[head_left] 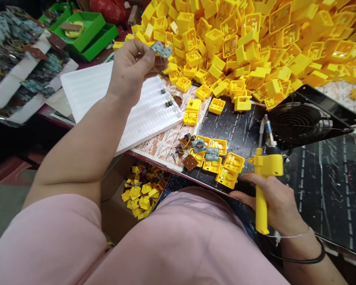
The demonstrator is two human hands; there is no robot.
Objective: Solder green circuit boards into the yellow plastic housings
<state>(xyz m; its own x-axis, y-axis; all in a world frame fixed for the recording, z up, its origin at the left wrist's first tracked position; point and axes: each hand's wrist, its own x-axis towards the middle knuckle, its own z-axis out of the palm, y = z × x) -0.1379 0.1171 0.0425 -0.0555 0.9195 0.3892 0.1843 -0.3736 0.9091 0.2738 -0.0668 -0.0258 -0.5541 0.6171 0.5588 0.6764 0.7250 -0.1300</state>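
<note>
My left hand [129,71] is raised over the white foam sheet [103,95], its fingers pinching a small circuit board [162,50] with thin wires hanging below. My right hand [280,204] is closed around the handle of a yellow soldering gun [261,198], whose metal tip points up and away from me beside the black fan. Left of that hand, several open yellow plastic cases [227,176] lie at the table's near edge. Two of them carry circuit boards, one being a grey-green board [212,154]. A brown board [190,162] with wires and small dark parts lies against the cases.
A large heap of yellow cases [246,51] covers the back of the table. The black fan [302,114] stands at the right. Wired circuit boards [12,43] are piled at the left near green trays [91,37]. Below the edge, a cardboard box [115,202] holds yellow pieces.
</note>
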